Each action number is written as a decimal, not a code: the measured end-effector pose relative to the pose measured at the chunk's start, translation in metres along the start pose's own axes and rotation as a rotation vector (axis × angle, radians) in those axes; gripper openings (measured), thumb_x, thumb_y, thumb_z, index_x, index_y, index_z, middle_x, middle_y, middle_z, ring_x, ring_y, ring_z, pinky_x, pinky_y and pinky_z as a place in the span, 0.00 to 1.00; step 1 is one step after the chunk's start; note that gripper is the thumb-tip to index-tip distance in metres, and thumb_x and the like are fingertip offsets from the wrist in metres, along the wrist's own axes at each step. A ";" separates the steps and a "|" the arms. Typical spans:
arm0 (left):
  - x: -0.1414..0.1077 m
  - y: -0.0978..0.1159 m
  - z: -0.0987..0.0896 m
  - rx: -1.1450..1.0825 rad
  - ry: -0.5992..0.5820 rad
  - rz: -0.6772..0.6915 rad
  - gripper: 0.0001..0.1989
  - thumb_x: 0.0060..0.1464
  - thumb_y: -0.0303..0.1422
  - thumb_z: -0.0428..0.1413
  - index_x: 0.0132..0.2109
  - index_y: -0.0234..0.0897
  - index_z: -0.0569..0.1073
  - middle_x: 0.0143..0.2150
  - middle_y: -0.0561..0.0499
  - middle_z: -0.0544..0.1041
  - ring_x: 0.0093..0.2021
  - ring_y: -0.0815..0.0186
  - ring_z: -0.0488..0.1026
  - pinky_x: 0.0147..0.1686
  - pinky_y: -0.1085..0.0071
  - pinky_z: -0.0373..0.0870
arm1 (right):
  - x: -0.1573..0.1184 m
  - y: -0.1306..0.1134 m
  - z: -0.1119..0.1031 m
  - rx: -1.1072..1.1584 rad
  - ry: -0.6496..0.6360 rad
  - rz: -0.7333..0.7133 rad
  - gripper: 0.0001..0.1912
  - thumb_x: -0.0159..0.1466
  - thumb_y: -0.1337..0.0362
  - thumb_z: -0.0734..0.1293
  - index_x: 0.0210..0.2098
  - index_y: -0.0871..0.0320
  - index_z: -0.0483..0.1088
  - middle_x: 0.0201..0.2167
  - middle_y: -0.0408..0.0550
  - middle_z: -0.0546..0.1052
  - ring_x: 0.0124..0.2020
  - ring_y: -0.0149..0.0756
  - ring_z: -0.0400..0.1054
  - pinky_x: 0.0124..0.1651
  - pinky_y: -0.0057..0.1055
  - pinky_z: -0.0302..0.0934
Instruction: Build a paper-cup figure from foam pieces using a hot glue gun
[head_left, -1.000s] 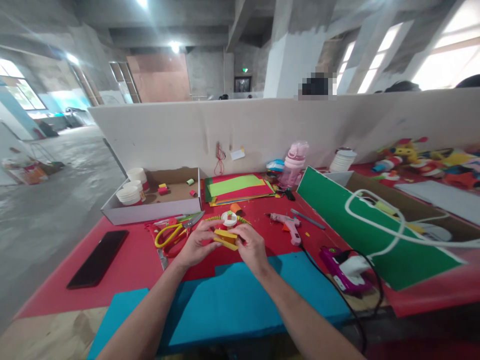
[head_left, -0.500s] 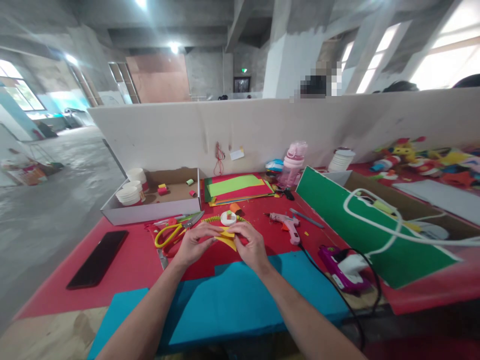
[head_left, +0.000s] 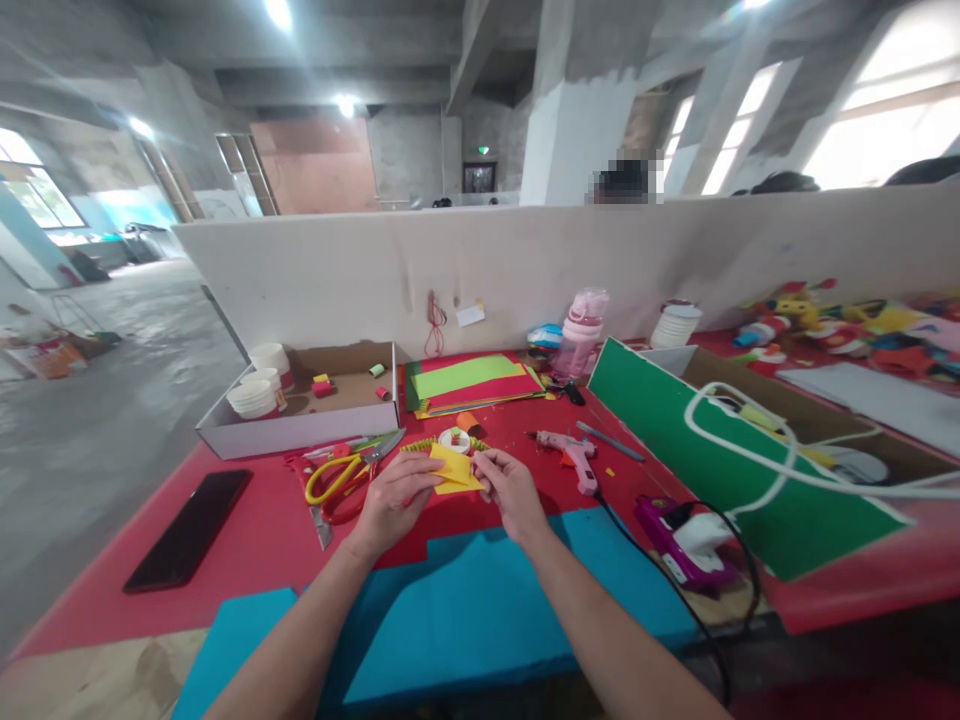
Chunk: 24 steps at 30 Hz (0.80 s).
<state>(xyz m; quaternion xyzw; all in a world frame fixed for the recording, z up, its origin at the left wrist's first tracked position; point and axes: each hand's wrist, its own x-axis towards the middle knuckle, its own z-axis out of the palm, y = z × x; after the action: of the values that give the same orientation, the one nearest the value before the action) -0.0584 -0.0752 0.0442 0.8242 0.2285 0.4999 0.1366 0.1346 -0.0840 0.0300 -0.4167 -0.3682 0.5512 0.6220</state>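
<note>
I see a folded yellow paper sheet [head_left: 454, 468] | my left hand [head_left: 391, 500] pinches its left side | right hand [head_left: 514, 488] at right edge, grip unclear

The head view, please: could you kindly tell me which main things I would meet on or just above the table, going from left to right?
Black rectangular phone, scissors with yellow and red handles, left hand, folded yellow sheet, right hand, pink glue gun, purple power strip.
</note>
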 end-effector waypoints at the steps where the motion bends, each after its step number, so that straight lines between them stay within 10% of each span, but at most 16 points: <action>1: -0.001 0.000 0.000 0.005 -0.003 -0.005 0.11 0.55 0.25 0.57 0.43 0.44 0.79 0.47 0.46 0.80 0.48 0.59 0.74 0.50 0.56 0.69 | 0.000 0.000 0.000 0.022 -0.001 0.028 0.19 0.47 0.51 0.75 0.25 0.59 0.70 0.18 0.37 0.68 0.16 0.22 0.53 0.18 0.22 0.50; 13: -0.004 -0.004 0.005 0.139 -0.041 0.136 0.12 0.55 0.22 0.56 0.44 0.41 0.78 0.49 0.45 0.79 0.49 0.60 0.73 0.50 0.57 0.72 | 0.001 -0.001 -0.002 0.084 0.050 0.080 0.22 0.42 0.51 0.78 0.25 0.60 0.70 0.14 0.34 0.63 0.15 0.21 0.50 0.18 0.21 0.45; 24: -0.005 -0.004 0.007 0.186 -0.083 0.179 0.12 0.55 0.22 0.55 0.43 0.39 0.77 0.49 0.44 0.77 0.48 0.61 0.72 0.47 0.60 0.72 | -0.001 -0.002 -0.007 -0.055 -0.176 0.241 0.20 0.43 0.52 0.78 0.26 0.60 0.73 0.17 0.37 0.69 0.17 0.22 0.57 0.20 0.23 0.46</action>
<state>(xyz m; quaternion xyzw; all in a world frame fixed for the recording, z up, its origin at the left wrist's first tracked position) -0.0551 -0.0742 0.0353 0.8704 0.1937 0.4521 0.0237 0.1414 -0.0860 0.0288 -0.4249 -0.3835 0.6459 0.5051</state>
